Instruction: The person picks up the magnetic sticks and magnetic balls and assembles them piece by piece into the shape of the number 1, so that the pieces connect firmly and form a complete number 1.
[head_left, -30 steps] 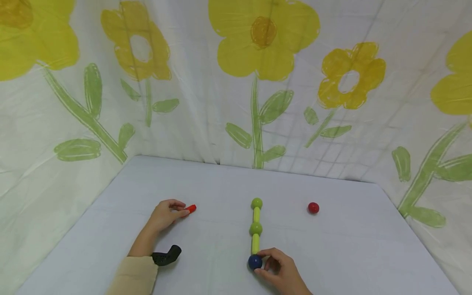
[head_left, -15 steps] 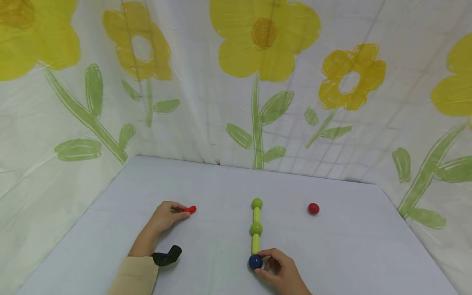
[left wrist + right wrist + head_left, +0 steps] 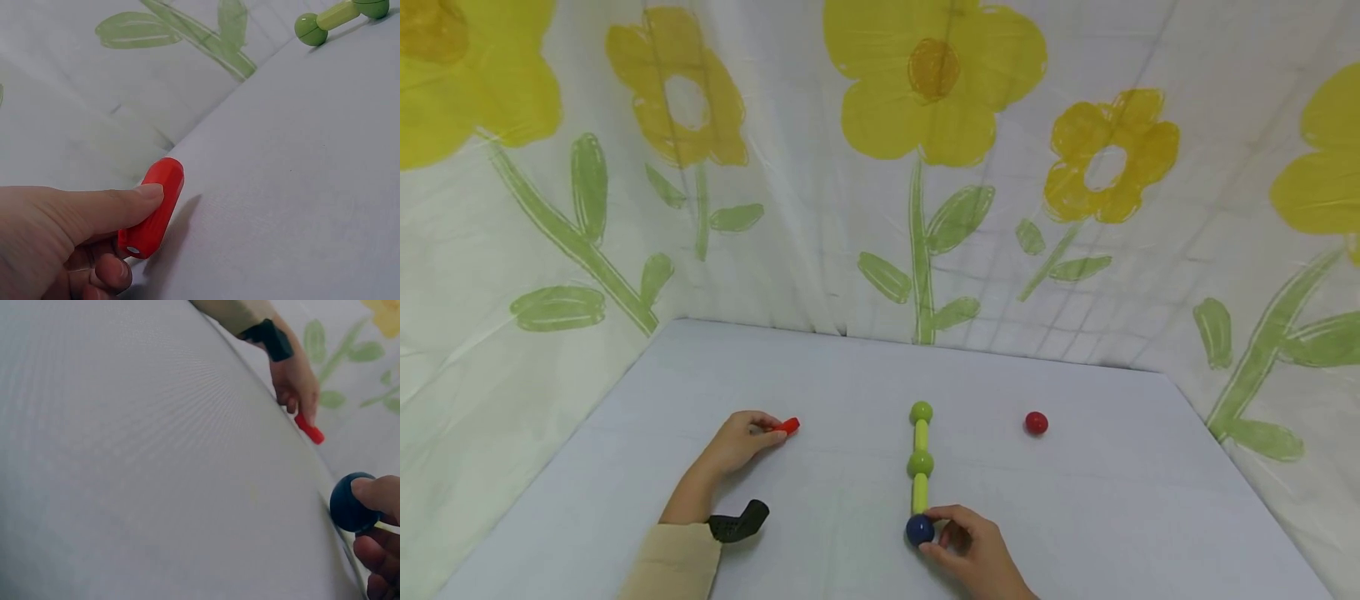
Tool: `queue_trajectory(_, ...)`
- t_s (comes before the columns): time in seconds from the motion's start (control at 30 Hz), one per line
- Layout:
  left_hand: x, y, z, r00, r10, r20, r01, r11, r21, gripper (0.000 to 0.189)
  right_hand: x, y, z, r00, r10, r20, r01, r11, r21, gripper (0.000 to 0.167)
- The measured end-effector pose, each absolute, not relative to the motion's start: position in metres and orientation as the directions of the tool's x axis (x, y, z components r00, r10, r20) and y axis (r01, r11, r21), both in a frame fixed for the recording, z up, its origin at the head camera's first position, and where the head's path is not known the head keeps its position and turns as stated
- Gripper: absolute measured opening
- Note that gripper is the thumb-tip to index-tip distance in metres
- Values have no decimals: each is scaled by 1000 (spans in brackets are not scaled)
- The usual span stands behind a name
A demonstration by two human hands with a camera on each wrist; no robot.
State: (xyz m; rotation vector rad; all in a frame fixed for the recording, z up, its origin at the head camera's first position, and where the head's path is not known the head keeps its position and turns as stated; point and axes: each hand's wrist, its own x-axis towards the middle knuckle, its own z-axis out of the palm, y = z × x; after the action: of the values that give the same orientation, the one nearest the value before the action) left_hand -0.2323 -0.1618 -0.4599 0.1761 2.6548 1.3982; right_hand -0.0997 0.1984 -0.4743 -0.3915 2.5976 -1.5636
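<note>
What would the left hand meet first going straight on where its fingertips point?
In the head view, probably the far end of the lime-green ball-and-stick chain, with the pinched faceted red rod touching first; aim and height of the left hand are unclear.

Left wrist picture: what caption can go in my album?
A left hand pinches a red stick, with two green balls joined by a paler rod beyond.

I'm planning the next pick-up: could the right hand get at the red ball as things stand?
Probably yes, once freed: nothing shows between the right hand and the red ball. But the hand grips the dark blue ball, so it would likely have to let go first.
</note>
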Motion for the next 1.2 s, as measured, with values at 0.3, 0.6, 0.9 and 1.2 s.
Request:
queue_trajectory(0.3, -229, -161, -456, -974, 188, -129, -18, 502, 865, 27, -102, 197, -474, -963, -257, 80, -195, 462, -865, 36)
queue_trajectory(0.6, -227, -155, -449, -979, 149, -137, -58, 441, 896, 32, -104, 198, -472, -963, -259, 82, -202, 481, -853, 37)
queue_trajectory(0.9, -227, -152, -445, -960, 220, -171, -71, 400, 914, 36, -106, 198, -472, -958, -249, 142, -249, 474, -845, 34)
queue_trajectory(1.2, -227, -148, -448, -894, 421, -153, -16, 310, 951, 35, -110, 198, -476, -939, -254, 230, -325, 446, -834, 32)
